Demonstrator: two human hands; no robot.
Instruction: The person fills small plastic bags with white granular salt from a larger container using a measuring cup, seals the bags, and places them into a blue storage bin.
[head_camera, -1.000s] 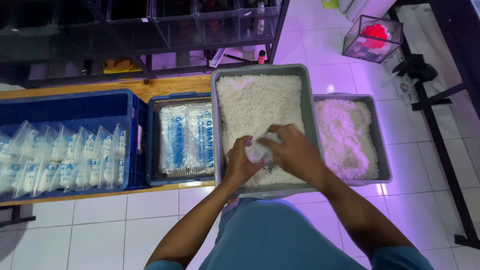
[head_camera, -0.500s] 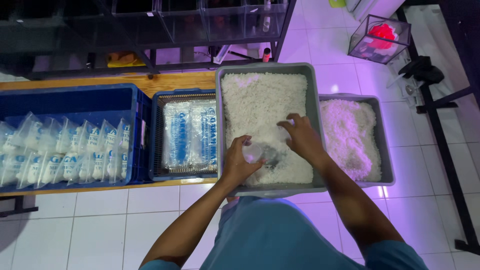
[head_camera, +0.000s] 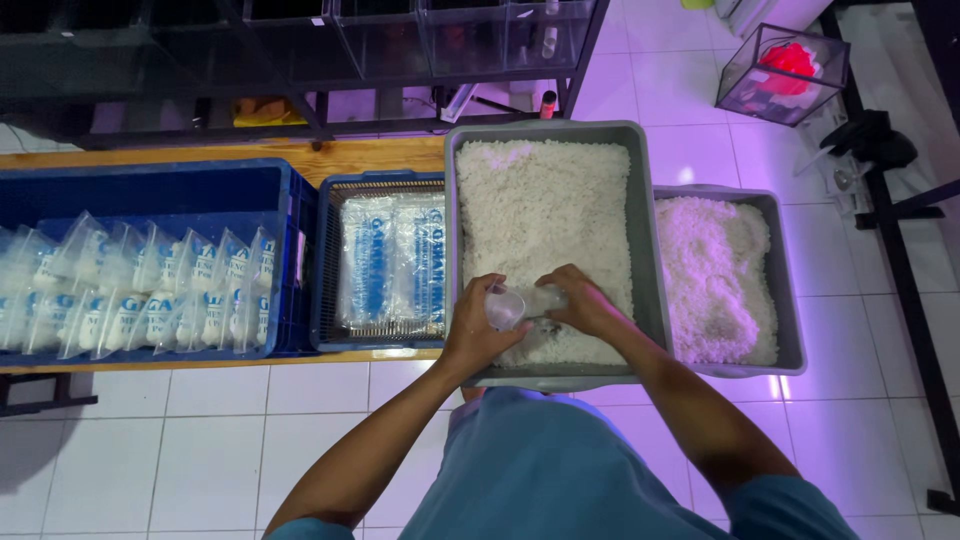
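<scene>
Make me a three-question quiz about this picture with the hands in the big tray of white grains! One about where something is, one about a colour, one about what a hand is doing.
1. Where is the small clear plastic cup?
A. on the floor
B. over the near end of the grey tray of white grains
C. in the blue crate

2. What colour is the big plastic crate of filled bags?
A. blue
B. yellow
C. red

3. What is the left hand doing?
A. hanging free
B. lifting a bag
C. holding the cup

Answers: 1 B, the cup sits above the grains by the tray's near wall. 2 A, its walls are blue. 3 C, its fingers wrap the cup; the right hand touches it too.
</scene>
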